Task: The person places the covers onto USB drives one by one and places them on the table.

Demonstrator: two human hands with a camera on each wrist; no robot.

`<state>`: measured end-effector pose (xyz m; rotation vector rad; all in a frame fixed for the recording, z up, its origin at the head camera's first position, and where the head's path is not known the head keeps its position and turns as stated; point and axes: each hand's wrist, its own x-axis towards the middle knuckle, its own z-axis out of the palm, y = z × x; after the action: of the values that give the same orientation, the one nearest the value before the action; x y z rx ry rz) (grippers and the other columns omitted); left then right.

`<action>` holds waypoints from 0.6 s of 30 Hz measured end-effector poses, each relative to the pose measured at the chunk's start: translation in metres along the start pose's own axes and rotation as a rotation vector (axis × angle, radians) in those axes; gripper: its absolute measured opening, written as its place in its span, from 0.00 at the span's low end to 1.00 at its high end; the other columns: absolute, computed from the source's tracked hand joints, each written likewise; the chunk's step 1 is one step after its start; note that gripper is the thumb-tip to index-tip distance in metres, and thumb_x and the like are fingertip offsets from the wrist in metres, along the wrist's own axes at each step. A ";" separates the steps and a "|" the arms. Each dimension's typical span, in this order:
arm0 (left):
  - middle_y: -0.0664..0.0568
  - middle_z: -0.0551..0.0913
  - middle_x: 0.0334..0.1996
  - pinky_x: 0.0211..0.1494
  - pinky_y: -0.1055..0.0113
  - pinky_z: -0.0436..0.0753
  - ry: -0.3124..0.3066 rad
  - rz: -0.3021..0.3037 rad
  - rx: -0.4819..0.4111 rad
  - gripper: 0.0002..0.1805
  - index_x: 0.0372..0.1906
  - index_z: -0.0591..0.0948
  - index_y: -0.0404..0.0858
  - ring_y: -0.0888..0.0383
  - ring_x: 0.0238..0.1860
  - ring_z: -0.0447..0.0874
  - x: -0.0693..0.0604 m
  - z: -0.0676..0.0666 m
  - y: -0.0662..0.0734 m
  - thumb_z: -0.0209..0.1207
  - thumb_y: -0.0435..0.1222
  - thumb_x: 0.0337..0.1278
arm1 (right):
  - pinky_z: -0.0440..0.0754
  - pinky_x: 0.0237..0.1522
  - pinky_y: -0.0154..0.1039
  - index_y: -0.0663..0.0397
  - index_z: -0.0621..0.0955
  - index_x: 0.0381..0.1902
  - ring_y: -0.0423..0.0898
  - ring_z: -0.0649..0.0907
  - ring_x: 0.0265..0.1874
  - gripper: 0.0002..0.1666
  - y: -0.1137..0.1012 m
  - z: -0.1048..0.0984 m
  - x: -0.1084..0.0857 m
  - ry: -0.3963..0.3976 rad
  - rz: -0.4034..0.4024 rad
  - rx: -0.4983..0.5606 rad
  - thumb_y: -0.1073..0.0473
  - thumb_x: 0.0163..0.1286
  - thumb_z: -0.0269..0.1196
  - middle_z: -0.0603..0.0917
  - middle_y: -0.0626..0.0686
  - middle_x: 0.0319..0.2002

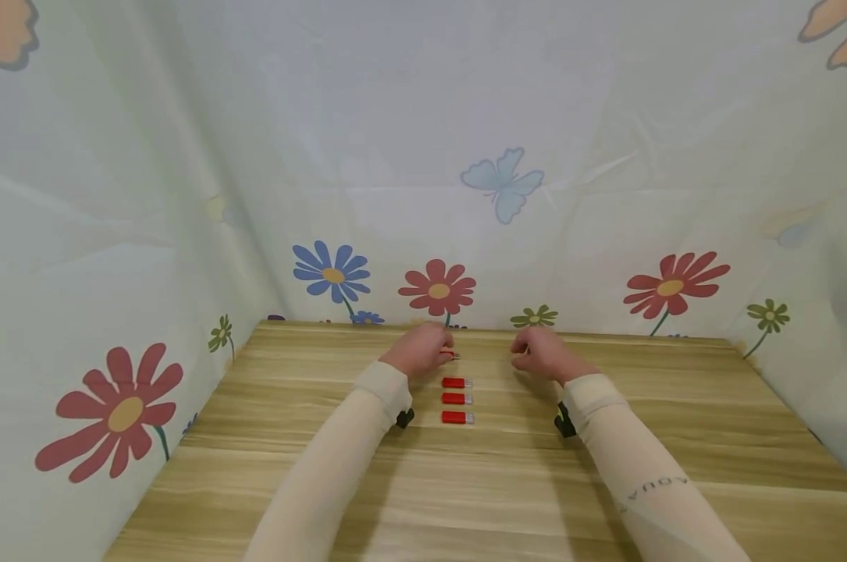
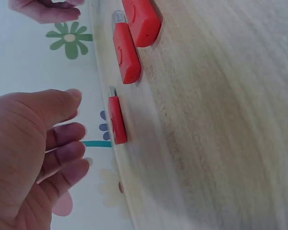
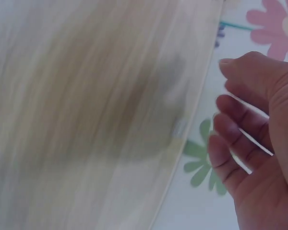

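Observation:
Several red USB sticks with silver plugs lie in a column on the wooden table. Three of them, the near stick (image 1: 454, 417), the middle stick (image 1: 454, 399) and the one beyond it (image 1: 454, 382), show plainly in the head view. My left hand (image 1: 419, 351) hovers beside the farthest USB stick (image 2: 117, 120), its fingers loosely bent and apart from it in the left wrist view. My right hand (image 1: 546, 355) is farther right, fingers loosely bent with nothing seen between them. A small clear piece (image 3: 179, 128) lies on the table near it, too blurred to identify.
The wood-grain table (image 1: 465, 499) ends at a pale curtain (image 1: 395, 156) printed with flowers and butterflies, close behind both hands. More of this curtain hangs along the left and right sides. Dark bands circle both wrists.

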<state>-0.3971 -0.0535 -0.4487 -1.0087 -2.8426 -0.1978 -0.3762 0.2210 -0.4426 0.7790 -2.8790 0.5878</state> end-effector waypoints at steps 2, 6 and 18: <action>0.53 0.86 0.41 0.55 0.64 0.83 -0.002 -0.011 0.017 0.10 0.45 0.88 0.42 0.57 0.42 0.80 0.001 0.002 0.000 0.68 0.42 0.64 | 0.85 0.48 0.54 0.66 0.88 0.41 0.58 0.88 0.42 0.12 0.007 -0.001 -0.001 -0.009 0.012 -0.025 0.66 0.58 0.70 0.90 0.62 0.40; 0.53 0.86 0.45 0.57 0.64 0.83 -0.033 -0.055 0.028 0.10 0.48 0.88 0.42 0.56 0.45 0.81 0.003 0.005 0.001 0.65 0.41 0.67 | 0.85 0.48 0.54 0.67 0.88 0.41 0.56 0.88 0.41 0.13 0.020 -0.002 -0.004 -0.022 0.025 -0.047 0.66 0.57 0.69 0.90 0.62 0.40; 0.52 0.86 0.45 0.60 0.62 0.83 -0.057 -0.122 0.047 0.08 0.47 0.86 0.41 0.56 0.45 0.82 0.005 0.013 0.002 0.63 0.38 0.69 | 0.78 0.33 0.42 0.62 0.84 0.28 0.43 0.75 0.26 0.03 0.025 -0.004 -0.004 -0.067 0.029 -0.075 0.66 0.59 0.68 0.81 0.51 0.24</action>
<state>-0.4006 -0.0468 -0.4601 -0.8455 -2.9481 -0.1140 -0.3853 0.2438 -0.4479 0.7616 -2.9585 0.4617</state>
